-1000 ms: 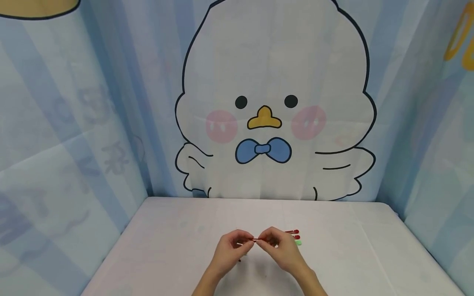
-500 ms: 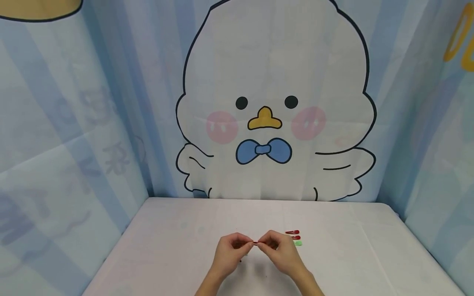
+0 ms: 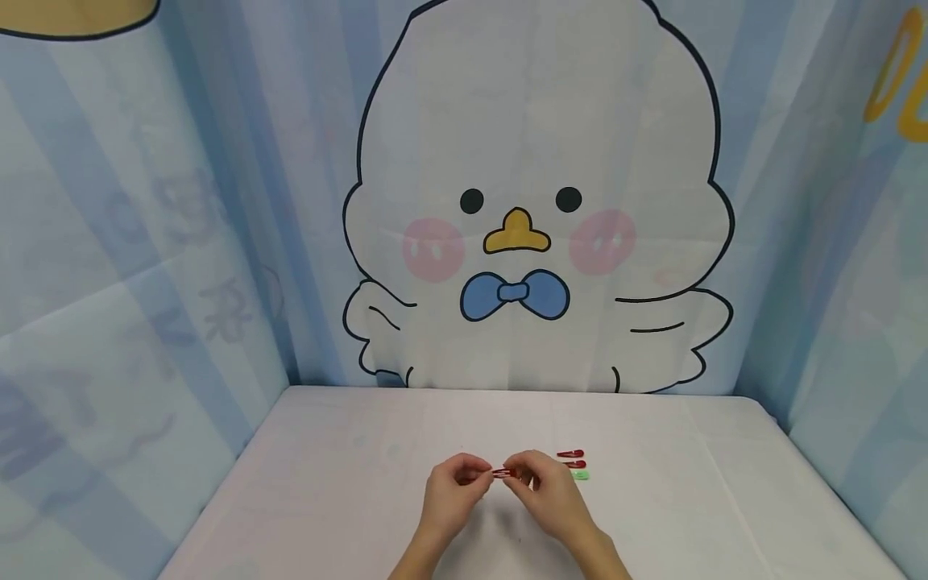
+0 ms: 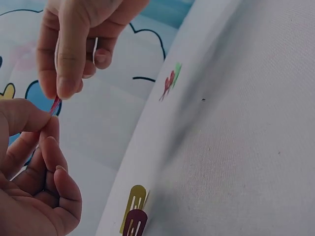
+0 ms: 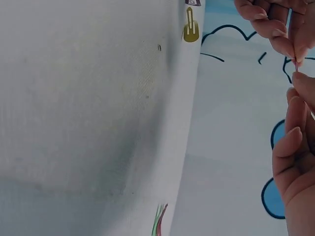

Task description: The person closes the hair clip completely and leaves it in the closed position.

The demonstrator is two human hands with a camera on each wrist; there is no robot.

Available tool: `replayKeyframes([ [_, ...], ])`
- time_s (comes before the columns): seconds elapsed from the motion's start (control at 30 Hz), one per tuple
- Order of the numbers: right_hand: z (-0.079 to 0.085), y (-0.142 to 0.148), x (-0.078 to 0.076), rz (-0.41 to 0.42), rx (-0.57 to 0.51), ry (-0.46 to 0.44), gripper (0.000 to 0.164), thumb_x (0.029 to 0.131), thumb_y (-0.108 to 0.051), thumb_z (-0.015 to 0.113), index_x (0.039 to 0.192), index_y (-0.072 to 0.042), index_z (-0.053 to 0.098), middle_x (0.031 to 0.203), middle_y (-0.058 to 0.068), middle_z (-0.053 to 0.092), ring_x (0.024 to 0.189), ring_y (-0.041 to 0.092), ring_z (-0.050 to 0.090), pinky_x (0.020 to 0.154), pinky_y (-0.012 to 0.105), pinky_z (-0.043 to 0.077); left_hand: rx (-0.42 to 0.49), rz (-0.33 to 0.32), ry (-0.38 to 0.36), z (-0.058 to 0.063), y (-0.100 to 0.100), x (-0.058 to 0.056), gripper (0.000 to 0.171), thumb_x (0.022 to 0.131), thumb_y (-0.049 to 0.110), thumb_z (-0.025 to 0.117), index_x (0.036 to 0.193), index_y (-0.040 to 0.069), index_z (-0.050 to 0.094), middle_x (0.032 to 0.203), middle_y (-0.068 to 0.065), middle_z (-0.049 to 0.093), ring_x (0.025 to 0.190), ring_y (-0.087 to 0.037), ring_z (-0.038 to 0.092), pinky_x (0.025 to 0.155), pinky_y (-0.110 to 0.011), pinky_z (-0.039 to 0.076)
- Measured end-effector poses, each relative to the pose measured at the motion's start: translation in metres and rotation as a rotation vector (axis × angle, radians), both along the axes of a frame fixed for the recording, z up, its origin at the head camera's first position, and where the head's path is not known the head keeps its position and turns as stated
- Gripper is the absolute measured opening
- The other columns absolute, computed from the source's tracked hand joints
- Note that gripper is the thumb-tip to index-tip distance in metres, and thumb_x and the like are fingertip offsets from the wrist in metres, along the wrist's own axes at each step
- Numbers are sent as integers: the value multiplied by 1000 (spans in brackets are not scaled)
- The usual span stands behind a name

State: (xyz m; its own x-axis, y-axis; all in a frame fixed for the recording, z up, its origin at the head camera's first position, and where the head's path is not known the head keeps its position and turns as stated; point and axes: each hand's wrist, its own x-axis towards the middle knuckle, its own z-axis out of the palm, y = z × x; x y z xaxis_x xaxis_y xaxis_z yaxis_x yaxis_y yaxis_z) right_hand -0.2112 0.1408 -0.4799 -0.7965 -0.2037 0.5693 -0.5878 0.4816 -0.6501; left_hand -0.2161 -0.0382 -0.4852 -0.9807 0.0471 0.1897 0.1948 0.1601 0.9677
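Observation:
A red snap hair clip (image 3: 501,474) is held above the table between both hands. My left hand (image 3: 451,498) pinches one end of it with thumb and index finger. At its other end, my right hand (image 3: 554,498) pinches it the same way. In the left wrist view the red clip (image 4: 55,105) shows as a short strip between the fingertips, its ends covered. On the table, right of my right hand, lie two more red hair clips (image 3: 574,465) and a light green hair clip (image 3: 581,475).
An olive-yellow hair clip (image 4: 136,197) and a dark maroon one (image 4: 135,222) lie on the white table (image 3: 348,483), on the left hand's side; my left hand hides them in the head view. Behind the table hangs a curtain (image 3: 536,346) printed with a cartoon bird.
My fingertips have drawn slightly apart, so more of the red clip shows between them, with its prongs visible. Both hands dipped a little from their position one second ago.

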Motion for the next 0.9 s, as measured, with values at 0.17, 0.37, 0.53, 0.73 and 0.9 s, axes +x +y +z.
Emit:
replayKeyframes([
  [0.17, -2, 3, -3, 9, 84, 194, 27, 75, 6, 83, 92, -12, 70, 81, -10, 62, 70, 5, 57, 59, 28, 50, 25, -16, -29, 1, -1, -1, 10, 85, 7, 79, 91, 1, 74, 79, -3, 70, 70, -13, 62, 62, -23, 49],
  [0.37, -2, 9, -5, -16, 141, 116, 25, 77, 0, 85, 90, -16, 72, 84, -12, 64, 73, 5, 59, 62, 25, 48, -24, -66, -37, 0, -7, -2, 13, 89, 12, 77, 97, 3, 75, 87, -2, 70, 77, -15, 63, 62, -24, 50],
  [0.53, -1, 16, -6, -42, 138, 47, 23, 77, -2, 85, 89, -17, 72, 84, -12, 64, 75, 7, 60, 64, 26, 48, -94, -41, -28, -3, -18, -6, 14, 93, 17, 73, 102, 5, 74, 94, 1, 69, 88, -16, 62, 76, -30, 50],
  [0.73, -1, 23, -8, -44, 115, -12, 22, 78, -1, 84, 89, -16, 73, 83, -12, 63, 74, 7, 59, 65, 27, 48, -144, -1, -20, -8, -33, -9, 16, 94, 16, 72, 103, 3, 73, 95, 0, 70, 88, -16, 62, 77, -34, 49],
  [0.9, -2, 32, -11, -34, 104, -7, 22, 78, 0, 84, 88, -16, 73, 84, -11, 63, 73, 7, 58, 64, 30, 50, -177, -4, -22, -11, -43, -11, 13, 93, 15, 72, 101, 4, 73, 96, -1, 69, 89, -17, 61, 80, -37, 48],
])
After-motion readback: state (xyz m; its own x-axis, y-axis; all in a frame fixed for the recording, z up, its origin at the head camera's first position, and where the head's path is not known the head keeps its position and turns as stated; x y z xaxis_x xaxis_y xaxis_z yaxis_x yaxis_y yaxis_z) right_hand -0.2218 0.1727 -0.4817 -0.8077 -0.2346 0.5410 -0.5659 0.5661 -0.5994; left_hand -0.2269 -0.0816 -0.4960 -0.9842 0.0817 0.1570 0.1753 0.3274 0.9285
